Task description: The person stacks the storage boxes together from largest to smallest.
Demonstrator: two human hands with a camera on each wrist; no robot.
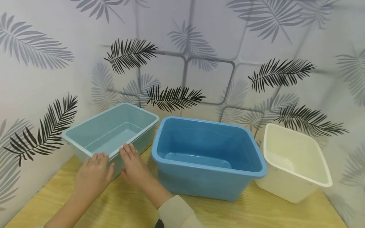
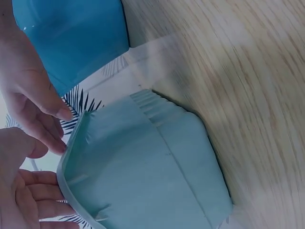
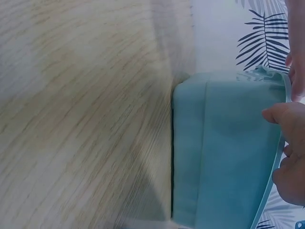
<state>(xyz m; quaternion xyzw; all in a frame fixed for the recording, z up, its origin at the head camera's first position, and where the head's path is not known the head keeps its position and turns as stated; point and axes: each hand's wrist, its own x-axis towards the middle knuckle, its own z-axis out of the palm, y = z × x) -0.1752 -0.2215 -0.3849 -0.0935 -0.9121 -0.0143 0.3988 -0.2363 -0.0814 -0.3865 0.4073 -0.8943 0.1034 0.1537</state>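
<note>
A pale teal plastic bin point(image 1: 119, 129) stands on the table at the left, angled, with its near rim toward me. My left hand point(image 1: 92, 175) rests its fingers at that rim, near the front corner; its thumb stands out to the side. Just to its right, my right hand point(image 1: 135, 167) touches the same rim with extended fingers. From the left wrist, the left fingers point(image 2: 45, 193) reach past the edge of the bin. The right thumb point(image 3: 272, 114) overlaps the bin's outer wall in the right wrist view.
Close to the teal bin on its right is a larger blue bin point(image 1: 205, 180), and farther right a cream bin point(image 1: 288, 185). Leaf-patterned wall covering point(image 1: 205, 41) rises behind them. All the bins stand on a wood-grain table point(image 1: 125, 209).
</note>
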